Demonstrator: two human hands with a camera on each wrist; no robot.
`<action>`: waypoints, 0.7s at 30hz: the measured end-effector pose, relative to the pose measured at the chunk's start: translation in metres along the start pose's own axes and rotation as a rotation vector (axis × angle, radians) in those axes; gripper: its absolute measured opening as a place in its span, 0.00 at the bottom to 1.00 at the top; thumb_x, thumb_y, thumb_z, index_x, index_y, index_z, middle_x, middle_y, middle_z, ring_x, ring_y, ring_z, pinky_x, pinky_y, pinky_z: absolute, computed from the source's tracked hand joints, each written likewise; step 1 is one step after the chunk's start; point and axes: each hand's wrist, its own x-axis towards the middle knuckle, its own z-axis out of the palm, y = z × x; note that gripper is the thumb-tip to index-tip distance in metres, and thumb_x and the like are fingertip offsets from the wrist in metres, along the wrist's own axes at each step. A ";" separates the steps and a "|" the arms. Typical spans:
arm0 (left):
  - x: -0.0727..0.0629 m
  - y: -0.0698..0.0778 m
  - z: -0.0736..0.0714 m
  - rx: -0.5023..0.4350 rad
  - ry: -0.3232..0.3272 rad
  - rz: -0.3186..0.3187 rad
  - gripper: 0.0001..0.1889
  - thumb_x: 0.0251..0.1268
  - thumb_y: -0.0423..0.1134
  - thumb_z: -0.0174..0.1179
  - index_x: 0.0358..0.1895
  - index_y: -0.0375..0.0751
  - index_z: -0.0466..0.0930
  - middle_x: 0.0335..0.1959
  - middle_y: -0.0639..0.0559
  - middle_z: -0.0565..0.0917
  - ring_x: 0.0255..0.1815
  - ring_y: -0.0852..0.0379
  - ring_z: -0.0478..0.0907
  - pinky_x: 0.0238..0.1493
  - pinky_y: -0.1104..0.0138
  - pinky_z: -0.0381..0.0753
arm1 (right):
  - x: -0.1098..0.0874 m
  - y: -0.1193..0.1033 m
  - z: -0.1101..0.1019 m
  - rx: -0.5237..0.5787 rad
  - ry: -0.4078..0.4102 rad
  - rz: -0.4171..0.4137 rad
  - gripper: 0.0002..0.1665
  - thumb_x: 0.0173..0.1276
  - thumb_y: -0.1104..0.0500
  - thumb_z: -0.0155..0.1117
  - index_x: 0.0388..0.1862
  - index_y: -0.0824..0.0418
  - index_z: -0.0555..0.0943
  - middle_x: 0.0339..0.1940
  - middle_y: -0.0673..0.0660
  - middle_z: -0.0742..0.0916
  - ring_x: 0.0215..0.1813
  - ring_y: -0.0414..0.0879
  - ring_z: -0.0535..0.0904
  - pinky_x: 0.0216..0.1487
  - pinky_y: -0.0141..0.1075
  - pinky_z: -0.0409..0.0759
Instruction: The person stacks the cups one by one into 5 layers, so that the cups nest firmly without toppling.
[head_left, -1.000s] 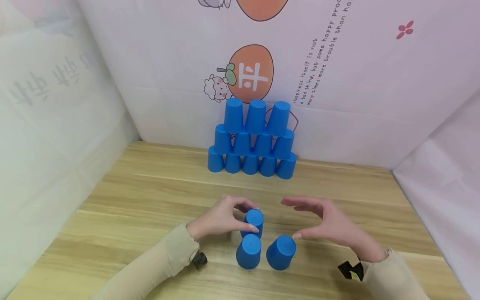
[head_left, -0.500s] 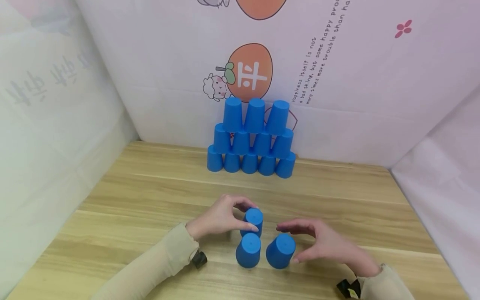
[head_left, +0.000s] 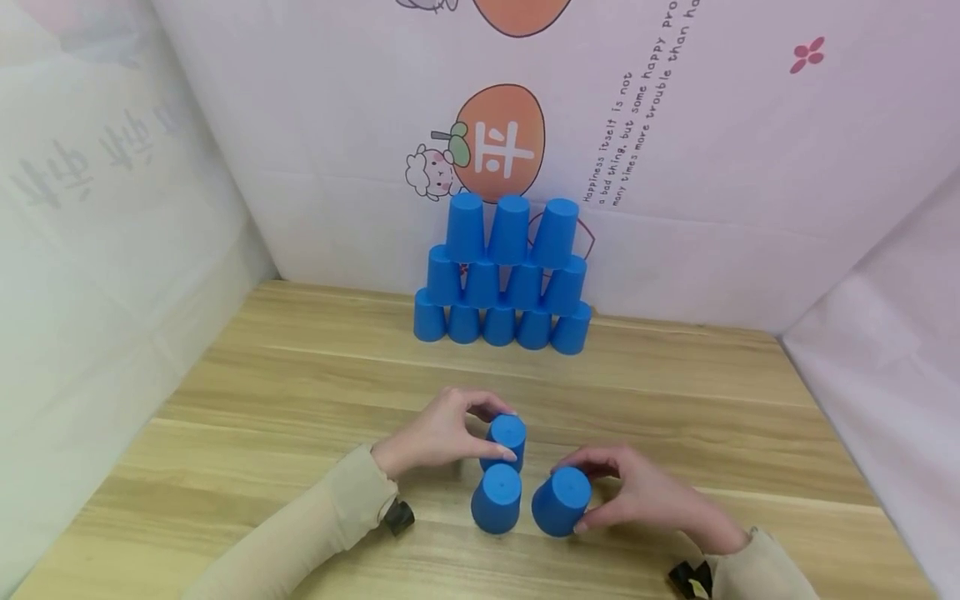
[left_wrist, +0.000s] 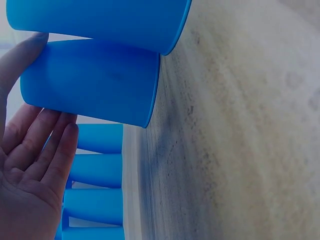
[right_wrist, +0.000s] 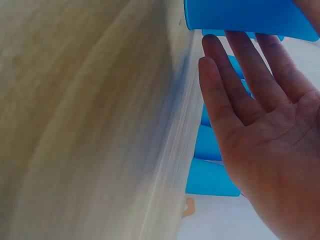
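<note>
Three blue plastic cups stand upside down near the front of the table. My left hand (head_left: 442,433) grips the farther cup (head_left: 507,435) between thumb and fingers; the left wrist view shows its wall (left_wrist: 90,82) with fingertips along one side and the thumb on the other. Right in front of it stands the nearer left cup (head_left: 497,500), which no hand touches. My right hand (head_left: 637,492) holds the right cup (head_left: 561,502), thumb at its near side and fingers behind it. In the right wrist view the fingertips meet that cup's wall (right_wrist: 245,15).
Farther back stands a three-tier wall of upside-down blue cups (head_left: 498,287), close to the printed backdrop cloth (head_left: 675,250). White cloth (head_left: 112,275) hangs along the left side. The table (head_left: 300,400) has a wood-grain top.
My right hand has come nearer and leftward, from beyond the right cup to around it, and its fingers have closed on it. My left hand keeps its grip on the farther cup.
</note>
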 end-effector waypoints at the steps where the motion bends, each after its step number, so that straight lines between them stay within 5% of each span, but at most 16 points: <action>1: 0.000 0.000 0.000 0.000 0.000 0.001 0.25 0.58 0.53 0.76 0.57 0.53 0.83 0.47 0.68 0.85 0.50 0.65 0.81 0.56 0.56 0.80 | 0.000 0.000 0.000 0.000 0.003 0.003 0.29 0.59 0.54 0.81 0.59 0.48 0.83 0.54 0.48 0.88 0.55 0.50 0.82 0.56 0.42 0.80; 9: 0.001 -0.002 0.000 0.002 0.000 0.009 0.25 0.57 0.53 0.76 0.57 0.53 0.83 0.47 0.68 0.85 0.50 0.64 0.81 0.56 0.58 0.80 | 0.002 -0.002 -0.004 -0.031 0.058 -0.010 0.27 0.59 0.55 0.81 0.57 0.50 0.83 0.51 0.48 0.87 0.55 0.49 0.82 0.57 0.42 0.79; 18: 0.000 -0.002 -0.001 0.007 0.000 0.010 0.25 0.57 0.52 0.77 0.57 0.52 0.83 0.47 0.68 0.85 0.51 0.64 0.80 0.55 0.60 0.80 | 0.009 -0.024 -0.033 -0.135 0.198 -0.070 0.29 0.60 0.56 0.80 0.59 0.53 0.80 0.52 0.46 0.86 0.54 0.47 0.82 0.58 0.58 0.78; 21: 0.000 -0.002 -0.001 0.012 0.001 0.008 0.25 0.57 0.52 0.77 0.57 0.52 0.83 0.47 0.68 0.85 0.51 0.64 0.80 0.55 0.60 0.80 | 0.017 -0.034 -0.043 -0.154 0.257 -0.126 0.30 0.59 0.60 0.80 0.59 0.56 0.80 0.52 0.48 0.86 0.54 0.48 0.82 0.58 0.55 0.79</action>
